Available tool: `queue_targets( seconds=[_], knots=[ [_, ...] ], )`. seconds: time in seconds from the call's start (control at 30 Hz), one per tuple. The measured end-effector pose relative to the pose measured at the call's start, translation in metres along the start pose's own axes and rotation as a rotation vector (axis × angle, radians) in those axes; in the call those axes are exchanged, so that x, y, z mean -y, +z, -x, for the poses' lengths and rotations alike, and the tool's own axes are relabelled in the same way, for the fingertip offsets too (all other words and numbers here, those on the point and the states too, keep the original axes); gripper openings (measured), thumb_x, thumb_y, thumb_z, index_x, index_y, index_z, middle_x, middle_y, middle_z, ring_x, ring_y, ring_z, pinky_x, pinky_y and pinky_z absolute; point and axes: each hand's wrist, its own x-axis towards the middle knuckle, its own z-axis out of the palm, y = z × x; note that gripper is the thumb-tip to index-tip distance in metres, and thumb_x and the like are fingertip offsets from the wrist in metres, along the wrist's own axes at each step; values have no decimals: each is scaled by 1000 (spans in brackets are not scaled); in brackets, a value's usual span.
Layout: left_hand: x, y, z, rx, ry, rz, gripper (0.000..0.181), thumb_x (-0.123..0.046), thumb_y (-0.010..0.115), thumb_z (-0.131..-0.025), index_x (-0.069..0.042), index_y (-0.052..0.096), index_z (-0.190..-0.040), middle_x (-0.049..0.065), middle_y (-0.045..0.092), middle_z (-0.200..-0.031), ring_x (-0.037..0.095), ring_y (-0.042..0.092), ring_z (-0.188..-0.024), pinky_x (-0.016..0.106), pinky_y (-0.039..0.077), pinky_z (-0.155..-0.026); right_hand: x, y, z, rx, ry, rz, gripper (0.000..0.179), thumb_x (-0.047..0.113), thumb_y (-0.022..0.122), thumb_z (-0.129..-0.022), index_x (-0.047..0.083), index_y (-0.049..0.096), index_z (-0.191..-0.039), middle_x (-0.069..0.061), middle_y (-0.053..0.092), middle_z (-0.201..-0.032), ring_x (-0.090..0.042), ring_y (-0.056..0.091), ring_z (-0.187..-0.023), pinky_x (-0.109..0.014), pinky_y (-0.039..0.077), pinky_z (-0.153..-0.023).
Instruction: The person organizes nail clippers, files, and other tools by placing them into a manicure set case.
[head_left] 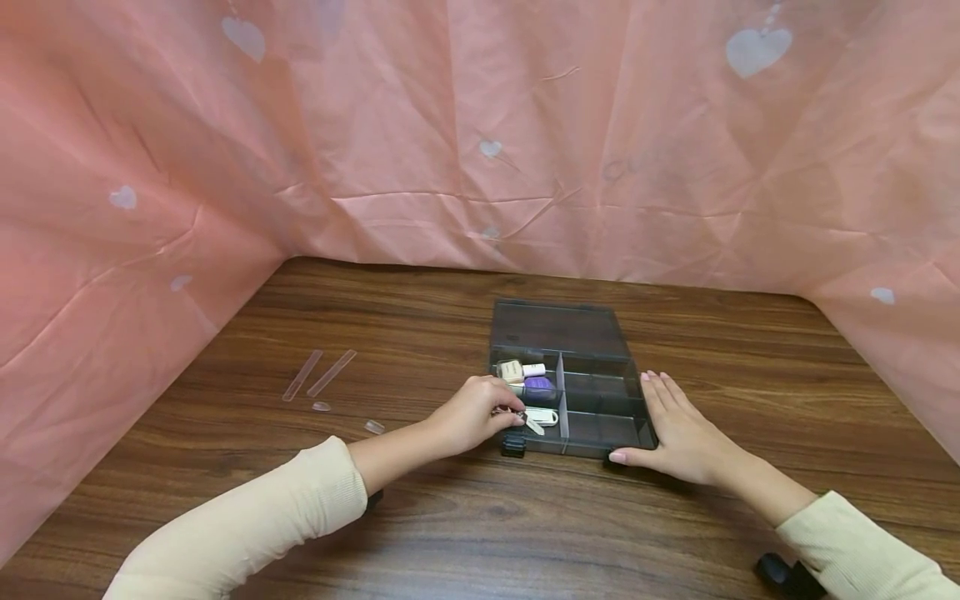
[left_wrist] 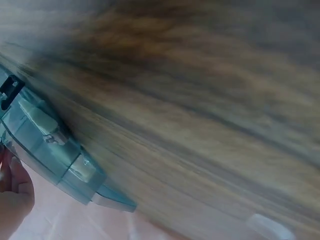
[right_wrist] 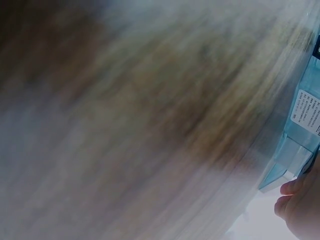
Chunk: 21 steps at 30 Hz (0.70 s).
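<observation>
A dark see-through divided box lies on the table, its lid folded back. Two nail polish bottles, one cream and one purple, fill its back left compartment. In the front left compartment lies a white piece with a loop end. Over that compartment my left hand pinches a small silver metal piece; I cannot tell its exact kind, since the fingertips cover part of it. My right hand rests against the box's right side, fingers straight, thumb by the front corner.
Left of the box lie two clear strips and two small clear nail-shaped pieces. A black object shows by the right sleeve. A pink curtain with white hearts hangs around the wooden table.
</observation>
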Motion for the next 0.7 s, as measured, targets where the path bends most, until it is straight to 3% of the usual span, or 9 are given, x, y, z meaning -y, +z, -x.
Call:
queue_targets(
  seconds=[0.17, 0.3, 0.5, 0.6, 0.7],
  knots=[
    [-2, 0, -7, 97, -19, -13, 8, -9, 70, -80, -2, 73, -83, 7, 71, -82, 12, 63, -75, 14, 47, -67, 1, 0, 0, -6, -9, -2, 116, 64, 61, -75, -14, 9, -142, -35, 9, -149, -48, 5, -139, -57, 13, -111],
    [-1, -5, -15, 200, -33, -34, 6, -8, 71, -79, -3, 73, -78, 3, 70, -73, 3, 52, -63, 10, 41, -58, 0, 0, -1, -1, -2, 2, 116, 65, 61, -75, -14, 9, -142, -34, 8, -149, -47, 5, -139, -57, 13, -112],
    [-1, -11, -23, 357, -58, -87, 5, -7, 70, -79, -5, 73, -76, 1, 69, -69, -1, 46, -60, 12, 41, -58, 0, 0, -1, -9, -11, 5, 116, 65, 61, -75, -15, 10, -142, -35, 9, -149, -48, 6, -139, -56, 12, -112],
    [-3, -13, -24, 388, -54, -102, 5, -8, 70, -79, -5, 73, -77, 1, 69, -71, 0, 47, -61, 13, 42, -59, 0, 0, -1, -8, -7, 9, 116, 66, 60, -75, -15, 10, -142, -35, 10, -149, -48, 7, -139, -56, 13, -112],
    [-2, -15, -24, 367, -24, -102, 6, -8, 69, -80, -4, 73, -81, 2, 70, -76, 3, 53, -66, 14, 45, -64, -1, 0, -1, -2, 2, 10, 117, 66, 60, -75, -14, 10, -142, -34, 9, -149, -47, 6, -139, -57, 14, -111]
  ],
)
